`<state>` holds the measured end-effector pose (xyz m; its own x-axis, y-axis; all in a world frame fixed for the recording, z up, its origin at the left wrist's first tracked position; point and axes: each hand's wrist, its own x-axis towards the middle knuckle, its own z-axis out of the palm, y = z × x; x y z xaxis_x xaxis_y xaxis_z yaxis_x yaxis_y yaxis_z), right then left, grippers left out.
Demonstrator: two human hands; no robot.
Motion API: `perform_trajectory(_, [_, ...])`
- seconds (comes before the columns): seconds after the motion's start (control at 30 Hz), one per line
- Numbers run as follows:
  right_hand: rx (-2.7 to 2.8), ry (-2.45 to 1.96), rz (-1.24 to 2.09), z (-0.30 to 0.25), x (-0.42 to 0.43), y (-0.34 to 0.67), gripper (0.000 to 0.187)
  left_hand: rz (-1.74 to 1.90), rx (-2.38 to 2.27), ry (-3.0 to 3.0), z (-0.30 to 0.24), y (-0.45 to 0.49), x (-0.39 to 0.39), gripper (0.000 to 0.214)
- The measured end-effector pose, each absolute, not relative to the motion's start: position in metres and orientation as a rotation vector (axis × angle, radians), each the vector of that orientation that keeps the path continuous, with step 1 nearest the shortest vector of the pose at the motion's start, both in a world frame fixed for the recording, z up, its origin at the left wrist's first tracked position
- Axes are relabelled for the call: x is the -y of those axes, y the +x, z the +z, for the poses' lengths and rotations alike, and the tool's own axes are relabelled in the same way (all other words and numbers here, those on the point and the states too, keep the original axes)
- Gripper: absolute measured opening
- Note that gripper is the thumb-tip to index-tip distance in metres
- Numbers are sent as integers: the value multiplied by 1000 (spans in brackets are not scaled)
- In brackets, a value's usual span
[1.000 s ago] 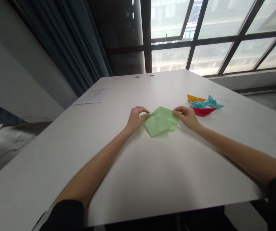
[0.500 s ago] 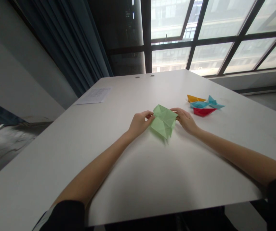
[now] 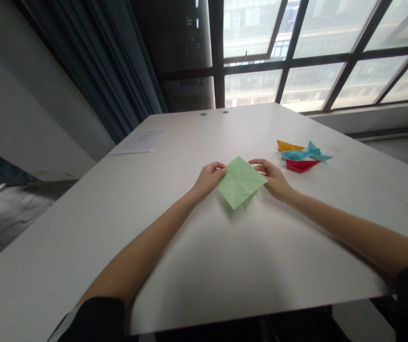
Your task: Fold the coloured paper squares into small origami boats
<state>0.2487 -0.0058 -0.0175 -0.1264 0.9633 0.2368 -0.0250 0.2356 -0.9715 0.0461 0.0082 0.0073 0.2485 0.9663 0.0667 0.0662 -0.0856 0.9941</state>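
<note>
A creased square of light green paper is held just above the white table, near its middle. My left hand pinches the sheet's left corner between thumb and fingers. My right hand is at the sheet's right corner, thumb and fingers closed on the paper's edge, partly hidden behind it. The sheet faces me tilted, with its lower corner pointing at the table.
Three folded paper boats lie to the right of my hands: an orange one, a blue one and a red one. A printed white sheet lies at the far left edge. Windows and a dark curtain stand behind.
The green paper lay flat on the table a second ago; both hands have lifted it, turned it over and brought it up tilted toward me.
</note>
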Motion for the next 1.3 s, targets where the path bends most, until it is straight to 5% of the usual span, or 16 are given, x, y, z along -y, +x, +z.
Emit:
perform_trajectory(0.63, [1274,-919,1360,-20,6,247,23,879,-887,1447,2,42,-8,34])
perform_trajectory(0.97, [1334,-955,1522,-15,3,258,70,844,-959,1571,1,39,-7,46])
perform_trajectory(1.17, [1408,-991,1451,-16,2,256,40,820,-974,1563,-1,36,-8,50])
perform_trajectory(1.3, [1482,-1102,1267,-25,-3,257,45,833,-986,1560,-2,36,-8,54])
